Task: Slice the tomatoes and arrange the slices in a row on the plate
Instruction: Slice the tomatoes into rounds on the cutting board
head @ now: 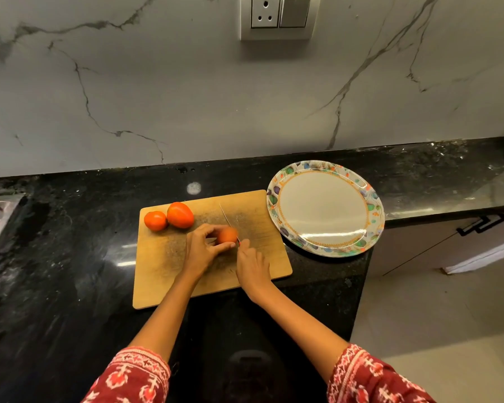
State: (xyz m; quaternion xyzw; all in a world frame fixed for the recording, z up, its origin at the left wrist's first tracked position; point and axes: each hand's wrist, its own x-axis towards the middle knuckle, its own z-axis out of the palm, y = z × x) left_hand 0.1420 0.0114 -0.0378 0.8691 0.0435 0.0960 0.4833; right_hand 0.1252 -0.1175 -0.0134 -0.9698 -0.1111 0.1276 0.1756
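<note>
Black speckled stone makes up the surface [56, 257] in front of you, backed by a grey marble-veined wall with a socket and switch plate [280, 16] high above your hands. From the head view, a wooden cutting board [163, 274] lies on that surface under both of your hands. Your left hand [204, 248] curls over a tomato [227, 235] at the middle of the board, fingers on its top and thumb along its near side, holding it down. Your right hand [252, 267] sits just to the right of the left one, closed around the handle of a knife [229, 222]; only a sliver of red handle shows by your thumb, and the thin blade runs away from you along the right side of the held tomato, right against it. Whether the edge has entered the skin you cannot tell from here. Two whole tomatoes [169, 218] sit touching each other at the board's far left corner, beyond and left of your left hand. To the right of your right hand, a round plate [277, 196] with a leafy coloured rim rests on the surface just beside the board's far right corner, part of it hanging past the surface edge. Red patterned sleeves [370, 376] cover your forearms near the bottom of the view.
</note>
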